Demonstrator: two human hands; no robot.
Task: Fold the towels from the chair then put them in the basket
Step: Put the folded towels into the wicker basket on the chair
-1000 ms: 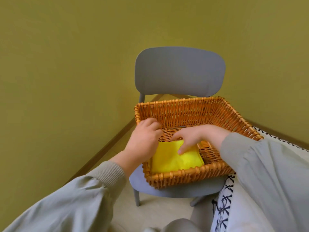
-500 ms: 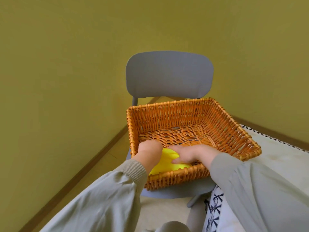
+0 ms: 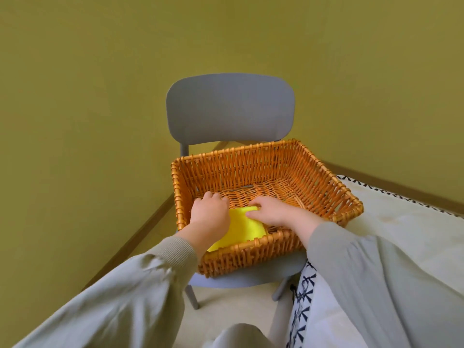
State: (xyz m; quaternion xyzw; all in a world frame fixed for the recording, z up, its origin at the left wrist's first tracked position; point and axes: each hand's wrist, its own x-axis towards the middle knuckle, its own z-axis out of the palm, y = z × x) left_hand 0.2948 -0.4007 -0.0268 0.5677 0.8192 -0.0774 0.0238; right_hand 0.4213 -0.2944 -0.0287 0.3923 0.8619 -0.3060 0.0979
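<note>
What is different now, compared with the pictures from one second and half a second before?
The right hand slid from the middle of the towel to its far edge, fingers now bent there. The left hand stays at the towel's left side. The towel stays in the near-left corner of the basket, the basket on the chair.

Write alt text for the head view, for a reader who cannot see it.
A person's left hand and right hand rest on a folded yellow towel in the near left corner of a wicker basket. The basket sits on a grey chair against an olive-green wall.
</note>
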